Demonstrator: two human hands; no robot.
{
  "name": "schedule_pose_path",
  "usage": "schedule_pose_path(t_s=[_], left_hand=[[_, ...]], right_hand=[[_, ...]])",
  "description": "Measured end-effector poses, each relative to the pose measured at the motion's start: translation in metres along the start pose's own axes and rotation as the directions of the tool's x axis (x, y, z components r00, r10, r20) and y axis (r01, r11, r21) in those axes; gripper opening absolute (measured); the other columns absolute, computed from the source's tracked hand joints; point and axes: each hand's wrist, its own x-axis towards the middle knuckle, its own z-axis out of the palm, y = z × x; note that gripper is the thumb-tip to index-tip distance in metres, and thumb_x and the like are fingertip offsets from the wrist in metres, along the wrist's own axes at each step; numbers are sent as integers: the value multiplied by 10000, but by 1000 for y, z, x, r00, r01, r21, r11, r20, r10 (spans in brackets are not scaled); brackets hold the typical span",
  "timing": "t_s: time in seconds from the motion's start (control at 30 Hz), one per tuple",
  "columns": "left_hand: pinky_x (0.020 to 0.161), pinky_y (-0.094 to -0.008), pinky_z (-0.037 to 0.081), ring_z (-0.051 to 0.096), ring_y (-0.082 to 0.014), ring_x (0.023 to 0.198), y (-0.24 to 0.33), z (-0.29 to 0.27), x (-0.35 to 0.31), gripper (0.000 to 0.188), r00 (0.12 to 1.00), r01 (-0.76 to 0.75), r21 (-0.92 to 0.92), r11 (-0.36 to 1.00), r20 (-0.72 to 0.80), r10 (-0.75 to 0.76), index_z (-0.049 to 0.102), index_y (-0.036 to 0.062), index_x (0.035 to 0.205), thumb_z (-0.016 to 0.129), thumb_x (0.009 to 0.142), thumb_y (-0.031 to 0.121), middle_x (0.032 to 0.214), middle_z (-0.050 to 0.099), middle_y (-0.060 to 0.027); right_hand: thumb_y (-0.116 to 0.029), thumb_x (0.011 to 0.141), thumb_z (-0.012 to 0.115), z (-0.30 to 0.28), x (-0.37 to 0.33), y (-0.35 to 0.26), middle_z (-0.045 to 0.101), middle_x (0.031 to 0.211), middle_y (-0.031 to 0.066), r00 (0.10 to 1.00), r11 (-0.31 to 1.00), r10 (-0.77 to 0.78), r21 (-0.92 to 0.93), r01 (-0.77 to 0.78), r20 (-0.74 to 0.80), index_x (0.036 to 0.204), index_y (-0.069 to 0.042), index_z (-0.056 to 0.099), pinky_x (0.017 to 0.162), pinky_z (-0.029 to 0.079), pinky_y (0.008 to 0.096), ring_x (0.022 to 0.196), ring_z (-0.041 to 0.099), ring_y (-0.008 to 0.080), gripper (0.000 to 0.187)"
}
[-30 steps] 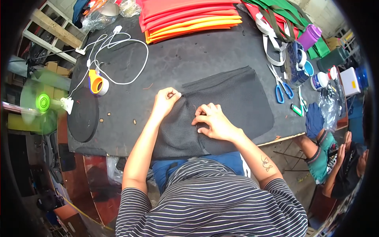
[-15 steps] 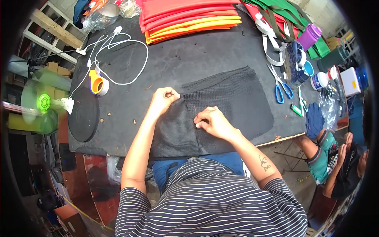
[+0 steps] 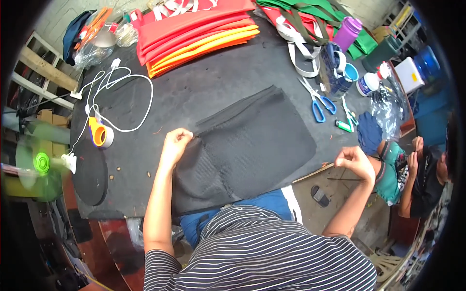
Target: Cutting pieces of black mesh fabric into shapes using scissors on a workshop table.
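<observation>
A folded piece of black mesh fabric lies on the dark table at its near edge, with a seam-like crease running down its left part. At the upper left edge of the mesh, my left hand is closed in a pinch on the fabric. My right hand is raised away from the mesh, beyond the table's right front edge. Its thumb and fingers are pinched together; whatever they hold, perhaps something thin, is too small to make out.
Red and orange fabric pieces are stacked at the back. Blue-handled scissors, a green lighter and a white bottle lie rightward. Leftward are a tape dispenser, a white cable and a fan. Another person sits at right.
My right hand has left the middle of the mesh and swung out to the right, past the table edge. My left hand keeps its pinch on the mesh. The whole view has shifted and tilted.
</observation>
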Motion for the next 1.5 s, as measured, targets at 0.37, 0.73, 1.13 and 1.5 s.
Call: schedule_pose_path(t_s=[0.37, 0.73, 1.13, 1.5], left_hand=[[563, -192, 407, 516, -61, 602, 15, 6, -3, 85, 997, 80, -221, 972, 19, -78, 613, -9, 796, 551, 785, 48, 693, 586, -12], [540, -188, 422, 527, -60, 586, 8, -2, -4, 68, 981, 180, -456, 872, 145, -126, 613, 7, 809, 574, 802, 63, 706, 588, -3], [579, -181, 432, 533, -57, 621, 14, -3, -9, 52, 991, 90, -402, 911, 130, -40, 597, 23, 804, 579, 810, 71, 725, 590, 2], [563, -190, 450, 552, -73, 610, 17, -2, -13, 92, 991, 107, -395, 912, 118, -65, 618, -2, 820, 605, 802, 87, 739, 613, -31]], right_hand=[[-182, 662, 706, 37, 143, 30, 502, 979, 172, 709, 740, -237, -596, -311, -664, 970, -12, 547, 785, 429, 435, 901, 510, 363, 386], [-183, 719, 651, 6, 150, 45, 579, 921, 160, 814, 695, -320, -704, -146, -484, 925, -19, 589, 803, 411, 422, 892, 510, 353, 270], [-187, 586, 679, -9, 151, 24, 607, 661, 113, 877, 893, -116, -435, -114, -466, 814, -7, 620, 600, 469, 309, 613, 596, 214, 297], [-285, 710, 696, 138, 52, -100, 573, 678, 72, 935, 584, -293, 812, 7, 202, 824, 9, 567, 658, 448, 273, 656, 573, 163, 341]])
